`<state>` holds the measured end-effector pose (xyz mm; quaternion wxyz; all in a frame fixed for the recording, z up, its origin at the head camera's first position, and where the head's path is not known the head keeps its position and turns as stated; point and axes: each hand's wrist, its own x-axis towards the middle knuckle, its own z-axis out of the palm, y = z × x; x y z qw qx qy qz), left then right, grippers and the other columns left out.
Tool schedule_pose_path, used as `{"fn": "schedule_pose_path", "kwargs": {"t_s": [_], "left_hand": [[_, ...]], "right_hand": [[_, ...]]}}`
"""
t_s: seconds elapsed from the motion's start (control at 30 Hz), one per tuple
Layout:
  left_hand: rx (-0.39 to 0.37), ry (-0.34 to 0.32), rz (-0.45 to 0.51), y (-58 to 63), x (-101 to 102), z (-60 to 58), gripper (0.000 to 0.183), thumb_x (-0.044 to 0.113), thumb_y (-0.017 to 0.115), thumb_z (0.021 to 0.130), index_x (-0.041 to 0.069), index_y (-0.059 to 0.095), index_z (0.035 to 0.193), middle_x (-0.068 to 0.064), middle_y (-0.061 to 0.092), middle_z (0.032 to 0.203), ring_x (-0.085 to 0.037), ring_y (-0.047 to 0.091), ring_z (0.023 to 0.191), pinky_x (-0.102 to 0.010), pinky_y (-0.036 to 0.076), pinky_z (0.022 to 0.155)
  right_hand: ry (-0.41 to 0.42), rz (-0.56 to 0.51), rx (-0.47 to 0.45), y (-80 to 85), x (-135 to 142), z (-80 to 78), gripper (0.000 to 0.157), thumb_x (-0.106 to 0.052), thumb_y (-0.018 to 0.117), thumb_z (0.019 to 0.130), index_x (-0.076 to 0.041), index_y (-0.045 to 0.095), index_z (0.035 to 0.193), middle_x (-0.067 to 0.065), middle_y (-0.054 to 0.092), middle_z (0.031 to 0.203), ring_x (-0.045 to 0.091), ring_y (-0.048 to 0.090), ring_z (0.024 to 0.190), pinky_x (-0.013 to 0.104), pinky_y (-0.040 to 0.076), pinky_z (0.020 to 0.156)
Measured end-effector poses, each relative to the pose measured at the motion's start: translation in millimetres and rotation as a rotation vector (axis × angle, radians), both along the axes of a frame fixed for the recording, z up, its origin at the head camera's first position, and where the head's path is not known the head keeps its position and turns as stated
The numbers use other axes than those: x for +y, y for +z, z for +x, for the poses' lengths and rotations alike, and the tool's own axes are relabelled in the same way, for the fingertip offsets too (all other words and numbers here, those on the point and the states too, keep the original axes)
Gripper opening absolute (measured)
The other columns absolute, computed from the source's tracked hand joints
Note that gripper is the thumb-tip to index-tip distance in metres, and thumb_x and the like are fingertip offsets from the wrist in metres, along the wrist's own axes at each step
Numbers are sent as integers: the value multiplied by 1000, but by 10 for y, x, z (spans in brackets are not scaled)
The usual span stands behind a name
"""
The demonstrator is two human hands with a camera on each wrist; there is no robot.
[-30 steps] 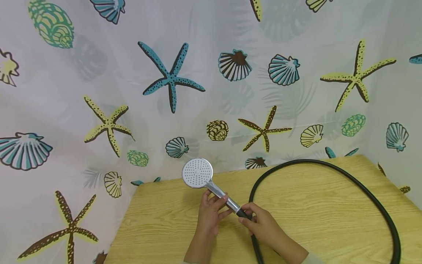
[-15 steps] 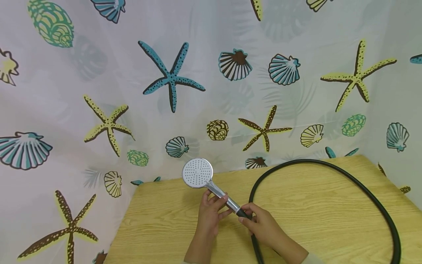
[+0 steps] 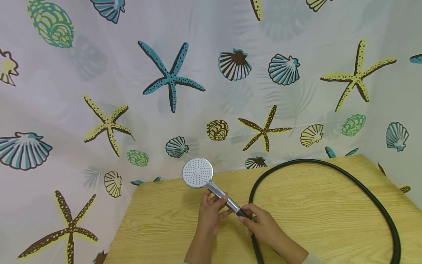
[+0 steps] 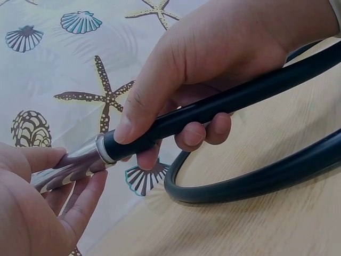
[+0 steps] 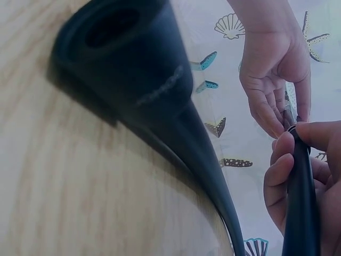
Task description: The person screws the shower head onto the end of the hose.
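A chrome hand shower with a round white spray face (image 3: 197, 173) is held above the wooden tabletop in the head view. My left hand (image 3: 208, 214) grips its handle (image 3: 232, 204), thumb on top and fingers beneath. Just below, my right hand (image 3: 263, 224) pinches the black hose end (image 3: 242, 213) at the handle's base. Up close in the left wrist view, the hose's collar (image 4: 130, 141) meets the handle's chrome rim, where a pale ring shows. The fingers of my right hand (image 4: 197, 58) curl round the hose there.
The black hose (image 3: 359, 185) loops over the right side of the wooden table (image 3: 158, 227) and leaves the frame at the bottom. Its wide hollow end (image 5: 133, 58) looms near the right wrist camera. Behind the table hangs a curtain (image 3: 211, 91) printed with shells and starfish.
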<state>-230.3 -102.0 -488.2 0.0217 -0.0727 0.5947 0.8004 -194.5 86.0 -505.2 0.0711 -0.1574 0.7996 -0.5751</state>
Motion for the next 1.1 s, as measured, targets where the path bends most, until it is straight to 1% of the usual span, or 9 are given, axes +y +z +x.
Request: {"fn": "schedule_pose_path", "kwargs": {"t_s": [0.27, 0.4, 0.53, 0.7, 0.8, 0.97, 1.1], "left_hand": [[-4, 9, 18, 10, 5, -3, 63, 12, 73, 92, 15, 41, 146, -15, 63, 129, -16, 71, 100, -43, 64, 85], [-6, 13, 23, 9, 4, -5, 62, 11, 73, 92, 14, 42, 146, -12, 65, 126, -16, 71, 100, -43, 64, 85], [-8, 13, 21, -2, 0, -9, 63, 11, 73, 92, 14, 41, 146, -13, 65, 126, -16, 71, 100, -42, 65, 85], [-12, 15, 16, -16, -5, -16, 64, 11, 73, 92, 13, 40, 147, -18, 63, 131, -17, 71, 101, -42, 65, 85], [-11, 18, 15, -11, -7, -16, 63, 12, 73, 92, 14, 41, 146, -17, 63, 131, -17, 71, 102, -43, 64, 86], [-7, 16, 13, 14, -6, -13, 61, 13, 74, 92, 15, 43, 145, -13, 65, 125, -17, 70, 101, -44, 64, 87], [-5, 11, 16, 30, -5, -6, 60, 12, 73, 93, 15, 42, 145, -10, 66, 123, -16, 70, 101, -43, 64, 87]], "right_hand": [[20, 11, 16, -11, 6, -1, 29, -32, 59, 103, -13, 61, 124, 9, 63, 104, 18, 61, 62, 19, 46, 49], [28, 11, 20, -9, 5, 4, 30, -33, 57, 104, -12, 61, 126, 13, 64, 103, 17, 60, 61, 18, 44, 47], [30, 7, 15, 0, 1, 11, 30, -31, 57, 104, -11, 61, 126, 16, 64, 103, 17, 60, 61, 17, 42, 47], [23, -1, 1, 13, -6, 20, 29, -29, 59, 103, -11, 62, 125, 13, 64, 100, 15, 59, 60, 17, 44, 47], [14, -5, -6, 24, -11, 22, 28, -29, 60, 102, -11, 62, 124, 11, 64, 98, 17, 60, 61, 18, 45, 48], [8, -22, -18, 54, -24, 27, 28, -26, 61, 102, -10, 61, 124, 9, 64, 98, 18, 60, 61, 19, 46, 49], [8, -41, -27, 51, -33, 10, 29, -25, 64, 100, -9, 61, 124, 7, 63, 95, 15, 59, 60, 19, 47, 50]]}}
